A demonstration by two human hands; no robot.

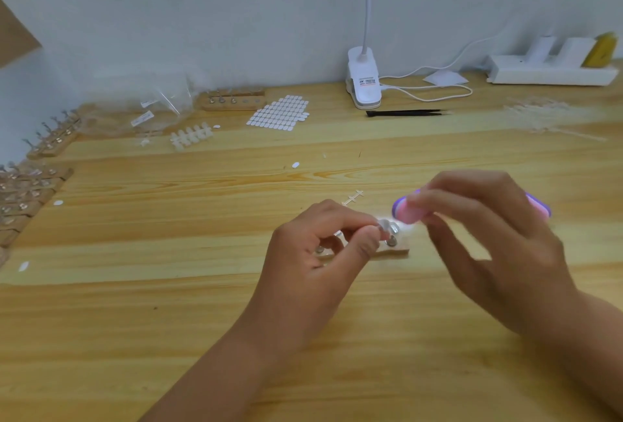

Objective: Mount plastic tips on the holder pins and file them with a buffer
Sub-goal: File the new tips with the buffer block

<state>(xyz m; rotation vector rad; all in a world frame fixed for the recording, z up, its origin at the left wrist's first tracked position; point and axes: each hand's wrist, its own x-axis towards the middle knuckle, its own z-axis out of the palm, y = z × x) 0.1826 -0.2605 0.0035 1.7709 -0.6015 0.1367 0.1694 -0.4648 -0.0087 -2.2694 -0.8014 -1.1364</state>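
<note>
- My left hand (320, 246) pinches a clear plastic tip (384, 226) on a pin of the wooden holder (396, 250), mid-table.
- My right hand (488, 236) grips the pink buffer (409, 213), its end just beside that tip.
- Bare table (168, 320) surrounds both hands.
- Tweezers (404, 113), clip lamp (364, 81) and sticker sheet (279, 111) sit well back; spare holders (37, 185) crowd the left edge.

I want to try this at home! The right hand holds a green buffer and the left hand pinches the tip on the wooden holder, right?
Not quite. The buffer is pink with a purple edge, not green, as the head view shows. The rest is right: the right hand holds it and the left hand pinches the tip on the wooden holder.
</note>
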